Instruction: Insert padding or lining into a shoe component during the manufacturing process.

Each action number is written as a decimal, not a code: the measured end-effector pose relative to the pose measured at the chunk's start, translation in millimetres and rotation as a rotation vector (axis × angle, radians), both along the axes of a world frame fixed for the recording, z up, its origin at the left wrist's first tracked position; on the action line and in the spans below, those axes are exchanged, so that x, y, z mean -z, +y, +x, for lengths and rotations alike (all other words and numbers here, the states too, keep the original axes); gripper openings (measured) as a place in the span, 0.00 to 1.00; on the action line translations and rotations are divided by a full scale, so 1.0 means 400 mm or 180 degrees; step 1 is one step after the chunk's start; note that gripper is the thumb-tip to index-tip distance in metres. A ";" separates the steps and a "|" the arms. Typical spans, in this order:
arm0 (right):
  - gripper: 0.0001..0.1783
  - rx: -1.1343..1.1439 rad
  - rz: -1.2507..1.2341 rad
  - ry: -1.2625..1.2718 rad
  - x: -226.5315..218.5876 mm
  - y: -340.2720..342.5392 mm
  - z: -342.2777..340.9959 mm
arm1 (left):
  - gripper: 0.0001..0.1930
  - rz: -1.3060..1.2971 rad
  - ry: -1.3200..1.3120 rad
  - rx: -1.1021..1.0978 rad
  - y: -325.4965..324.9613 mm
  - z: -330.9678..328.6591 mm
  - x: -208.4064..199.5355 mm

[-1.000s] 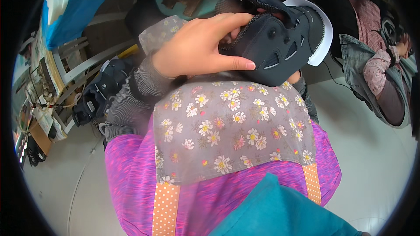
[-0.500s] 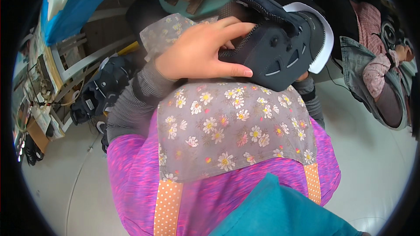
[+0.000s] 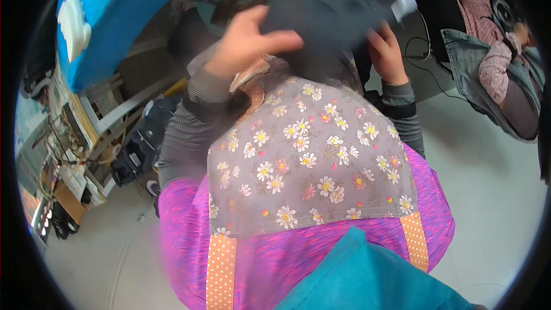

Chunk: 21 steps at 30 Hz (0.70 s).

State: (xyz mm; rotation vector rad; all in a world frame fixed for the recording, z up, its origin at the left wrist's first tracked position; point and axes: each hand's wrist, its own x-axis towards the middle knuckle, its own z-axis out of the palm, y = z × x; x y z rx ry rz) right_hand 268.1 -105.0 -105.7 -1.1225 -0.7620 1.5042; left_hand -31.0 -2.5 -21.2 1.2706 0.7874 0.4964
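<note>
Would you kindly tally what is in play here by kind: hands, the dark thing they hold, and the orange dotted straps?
Hands: 2 (left hand, right hand)
Dark device: 1
Orange dotted straps: 2 ()
Total: 5

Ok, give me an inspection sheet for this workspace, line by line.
Surface: pale floor; the work is held up near the body, not on a table.
Job's things: dark padded object, blurred, held in front of the floral apron.
Clutter: black gear on the floor at left; boxes and shelves along the left wall.
Hands: left hand lies across the dark object; right hand grips its far side.
Cables: thin black cable on the floor at upper right.
Surroundings: blue panel upper left; another person's sleeve at right.
</note>
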 end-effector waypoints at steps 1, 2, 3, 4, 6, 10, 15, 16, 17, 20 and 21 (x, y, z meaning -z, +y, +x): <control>0.24 0.0201 0.0744 -0.0855 -0.048 0.045 -0.044 | 0.20 -0.0748 -0.0646 -0.0499 0.018 -0.018 0.012; 0.25 0.0465 0.0844 -0.0922 -0.068 0.051 -0.056 | 0.19 -0.1498 -0.1279 -0.0977 0.034 -0.036 0.022; 0.26 0.0412 0.1072 -0.1131 -0.090 0.055 -0.062 | 0.22 -0.0765 -0.1398 -0.0788 0.037 -0.051 0.036; 0.27 0.0393 0.1291 -0.1351 -0.105 0.062 -0.068 | 0.24 -0.0848 -0.1861 -0.0650 0.046 -0.054 0.050; 0.30 0.0543 0.1651 -0.1859 -0.118 0.101 -0.073 | 0.29 -0.1913 -0.3057 -0.0459 0.062 -0.064 0.072; 0.17 0.1209 0.2399 -0.3948 -0.213 0.179 -0.086 | 0.30 -0.2558 -0.3378 -0.0191 0.044 -0.045 0.072; 0.05 0.0813 0.2467 -0.3647 -0.268 0.186 -0.054 | 0.32 -0.1703 -0.1725 -0.1316 0.039 -0.021 0.079; 0.04 0.1136 0.2467 -0.3352 -0.268 0.188 -0.065 | 0.32 -0.1705 -0.1697 -0.1312 0.038 -0.037 0.105; 0.03 0.1429 0.1783 -0.3277 -0.292 0.174 -0.073 | 0.32 -0.2119 -0.2483 -0.0630 0.038 -0.054 0.145; 0.03 0.1796 0.1626 -0.3883 -0.245 0.182 0.008 | 0.28 -0.2744 -0.2688 -0.0126 0.034 -0.009 0.128; 0.04 0.1553 0.1459 -0.4128 -0.240 0.195 0.011 | 0.29 -0.2366 -0.2001 -0.0291 0.039 -0.005 0.132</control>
